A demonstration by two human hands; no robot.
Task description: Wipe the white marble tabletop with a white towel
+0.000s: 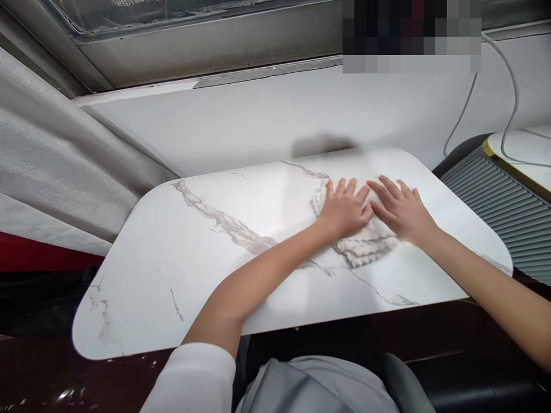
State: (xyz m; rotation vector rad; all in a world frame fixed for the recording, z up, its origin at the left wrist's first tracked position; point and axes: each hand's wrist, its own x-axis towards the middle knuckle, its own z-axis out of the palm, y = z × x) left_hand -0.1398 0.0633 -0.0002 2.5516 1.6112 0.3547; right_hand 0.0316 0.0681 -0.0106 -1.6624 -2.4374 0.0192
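A folded off-white cloth (365, 246) with a wavy, fluffy edge lies on the right half of a white marble-patterned tabletop (142, 264). My left hand (346, 209) rests palm down on the cloth, its fingers spread and pointing away from me. Beside it, my right hand (402, 209) lies flat with fingers apart, over the cloth's right side. The two hands nearly meet at the thumbs. Part of the cloth is hidden beneath them.
A white wall (241, 120) and a window frame (215, 51) stand behind the table. At the left hangs a pale curtain (64, 137). On the right are a grey ribbed piece of furniture (512, 201) and a loose white cable (514, 97).
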